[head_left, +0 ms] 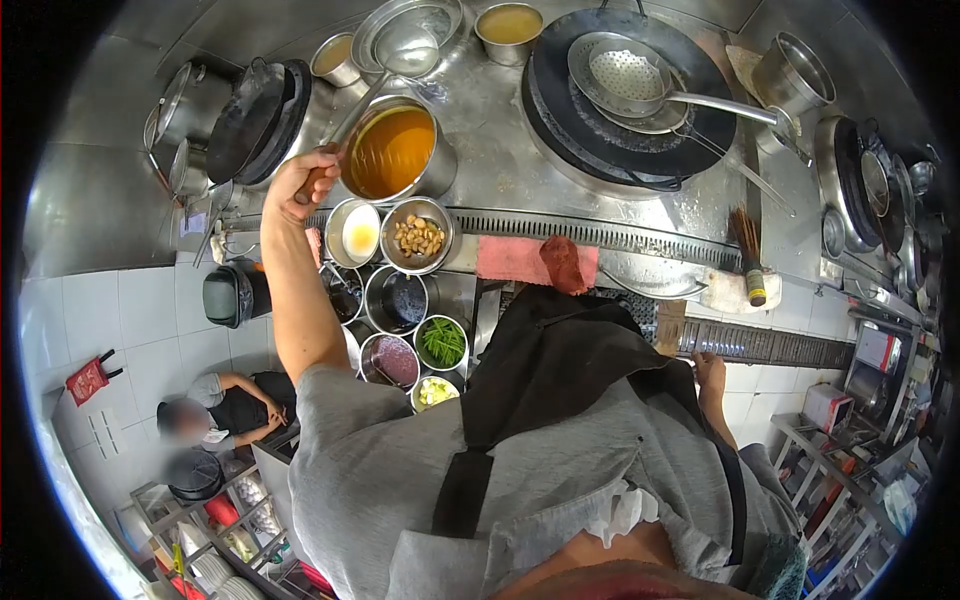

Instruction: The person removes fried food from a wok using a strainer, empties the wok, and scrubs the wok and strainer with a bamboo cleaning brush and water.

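My left hand (305, 184) is wrapped round the wooden handle of a ladle (407, 50). The ladle's metal bowl is over a wide steel bowl (452, 22) at the back. Just right of this hand stands a deep steel pot (447, 165) of orange-brown liquid (395, 150). Nearer to me are a bowl of pale liquid with yellow in it (361, 237) and a bowl of brown chunks (419, 236). My right hand (709, 372) is low beside the counter's front edge, fingers curled; whatever they may hold is hidden.
A large black wok (545, 90) bears strainers (628, 75). Containers of green vegetable pieces (441, 342) and other ingredients stand before me. A pink cloth (505, 258) and a brush (750, 255) lie along the front edge. Another person (245, 400) is at far left.
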Available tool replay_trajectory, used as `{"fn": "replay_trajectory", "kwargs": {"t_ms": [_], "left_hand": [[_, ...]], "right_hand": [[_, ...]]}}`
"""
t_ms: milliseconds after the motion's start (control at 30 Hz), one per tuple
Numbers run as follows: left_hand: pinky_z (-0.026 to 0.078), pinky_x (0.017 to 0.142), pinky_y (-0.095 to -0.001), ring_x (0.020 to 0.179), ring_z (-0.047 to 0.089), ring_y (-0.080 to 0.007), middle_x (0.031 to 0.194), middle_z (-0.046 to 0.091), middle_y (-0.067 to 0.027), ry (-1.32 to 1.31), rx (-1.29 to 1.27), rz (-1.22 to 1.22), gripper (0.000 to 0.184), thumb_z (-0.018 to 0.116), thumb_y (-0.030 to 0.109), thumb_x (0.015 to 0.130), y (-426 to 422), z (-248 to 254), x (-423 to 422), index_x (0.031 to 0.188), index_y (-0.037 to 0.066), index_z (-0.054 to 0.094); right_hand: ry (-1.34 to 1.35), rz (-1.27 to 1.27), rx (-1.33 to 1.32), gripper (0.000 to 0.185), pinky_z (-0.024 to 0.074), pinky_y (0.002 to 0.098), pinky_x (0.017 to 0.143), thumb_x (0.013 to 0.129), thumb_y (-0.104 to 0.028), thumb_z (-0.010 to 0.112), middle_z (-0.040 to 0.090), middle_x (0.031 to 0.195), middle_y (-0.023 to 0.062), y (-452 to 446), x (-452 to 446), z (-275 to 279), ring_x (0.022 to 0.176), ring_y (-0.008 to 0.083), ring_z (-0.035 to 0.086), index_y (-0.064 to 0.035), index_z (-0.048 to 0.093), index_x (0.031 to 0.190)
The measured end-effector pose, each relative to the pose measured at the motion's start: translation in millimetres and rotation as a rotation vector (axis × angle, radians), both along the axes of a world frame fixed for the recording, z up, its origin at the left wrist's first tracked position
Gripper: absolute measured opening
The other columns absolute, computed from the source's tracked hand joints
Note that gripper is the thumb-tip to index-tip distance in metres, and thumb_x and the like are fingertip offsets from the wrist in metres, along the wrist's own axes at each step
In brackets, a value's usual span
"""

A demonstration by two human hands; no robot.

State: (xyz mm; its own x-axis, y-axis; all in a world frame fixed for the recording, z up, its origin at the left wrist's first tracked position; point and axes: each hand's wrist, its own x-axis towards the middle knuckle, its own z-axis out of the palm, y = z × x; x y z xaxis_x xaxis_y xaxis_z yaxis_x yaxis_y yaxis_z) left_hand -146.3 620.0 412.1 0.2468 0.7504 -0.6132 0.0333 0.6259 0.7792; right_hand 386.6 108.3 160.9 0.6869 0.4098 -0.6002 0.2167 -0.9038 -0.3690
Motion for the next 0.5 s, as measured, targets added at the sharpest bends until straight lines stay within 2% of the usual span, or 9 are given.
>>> {"fn": "replay_trajectory", "kwargs": {"t_ms": [67, 133, 200, 333, 400, 433, 500], "left_hand": [[0.028, 0.033, -0.0161, 0.043, 0.042, -0.0043, 0.065, 0.051, -0.0006, 0.211, 0.095, -0.091, 0.028, 0.059, 0.007, 0.079, -4.9, 8.6, 2.4, 0.106, 0.001, 0.051], [0.028, 0.032, -0.0189, 0.041, 0.044, -0.0057, 0.062, 0.051, -0.0002, 0.292, 0.161, -0.112, 0.030, 0.060, 0.007, 0.076, -10.2, 17.0, 13.2, 0.104, 0.000, 0.053], [0.028, 0.032, -0.0217, 0.039, 0.043, -0.0073, 0.057, 0.051, 0.0002, 0.541, 0.280, -0.116, 0.025, 0.060, 0.008, 0.074, -8.0, 17.9, 20.0, 0.097, -0.001, 0.058], [0.028, 0.032, -0.0242, 0.037, 0.044, -0.0096, 0.052, 0.049, -0.0007, 0.636, 0.386, -0.184, 0.020, 0.060, 0.007, 0.071, 20.2, 6.2, 33.2, 0.089, -0.002, 0.060], [0.034, 0.034, -0.0287, 0.037, 0.048, -0.0142, 0.052, 0.054, -0.0060, 0.830, 0.537, -0.267, 0.017, 0.059, 0.010, 0.071, 44.7, -4.9, 43.7, 0.082, -0.001, 0.062], [0.034, 0.034, -0.0287, 0.037, 0.048, -0.0142, 0.052, 0.054, -0.0060, 0.828, 0.544, -0.269, 0.017, 0.059, 0.010, 0.071, 53.9, -8.1, 52.5, 0.082, -0.001, 0.062], [0.046, 0.046, -0.0342, 0.049, 0.060, -0.0217, 0.060, 0.062, -0.0130, 1.148, 0.631, -0.310, 0.020, 0.057, 0.015, 0.071, 79.5, -14.9, 73.7, 0.079, -0.002, 0.065]], "right_hand": [[0.022, -0.029, -0.005, 0.034, 0.0451, 0.0281, 0.044, 0.084, -0.029, 0.064, 0.061, 0.059, 0.0087, 1.7, 3.4, -6.4, 0.046, 0.0144, 0.060, 0.0037, 0.066, 0.093], [0.032, -0.040, 0.013, 0.033, 0.0449, 0.0282, 0.044, 0.084, -0.028, 0.064, 0.061, 0.060, 0.0088, 6.4, 4.9, -5.9, 0.047, 0.0141, 0.060, 0.0038, 0.066, 0.093], [0.043, -0.045, 0.014, 0.033, 0.0451, 0.0282, 0.045, 0.084, -0.027, 0.064, 0.061, 0.060, 0.0089, 6.8, 6.2, -6.7, 0.048, 0.0143, 0.060, 0.0039, 0.066, 0.093], [0.030, -0.044, 0.060, 0.033, 0.0456, 0.0283, 0.045, 0.084, -0.028, 0.064, 0.061, 0.060, 0.0091, 3.9, 3.2, -2.3, 0.047, 0.0149, 0.060, 0.0036, 0.066, 0.093], [0.010, -0.029, 0.036, 0.034, 0.0456, 0.0281, 0.045, 0.085, -0.029, 0.064, 0.061, 0.060, 0.0091, 2.9, -1.2, 7.7, 0.047, 0.0151, 0.060, 0.0035, 0.066, 0.093], [-0.022, -0.020, 0.049, 0.034, 0.0455, 0.0282, 0.045, 0.085, -0.030, 0.064, 0.062, 0.061, 0.0094, -0.3, -4.0, 10.9, 0.047, 0.0153, 0.060, 0.0032, 0.066, 0.094], [-0.053, -0.021, 0.078, 0.035, 0.0454, 0.0283, 0.044, 0.085, -0.030, 0.063, 0.062, 0.061, 0.0097, -5.8, -8.6, 14.6, 0.047, 0.0155, 0.060, 0.0030, 0.066, 0.095]]}}
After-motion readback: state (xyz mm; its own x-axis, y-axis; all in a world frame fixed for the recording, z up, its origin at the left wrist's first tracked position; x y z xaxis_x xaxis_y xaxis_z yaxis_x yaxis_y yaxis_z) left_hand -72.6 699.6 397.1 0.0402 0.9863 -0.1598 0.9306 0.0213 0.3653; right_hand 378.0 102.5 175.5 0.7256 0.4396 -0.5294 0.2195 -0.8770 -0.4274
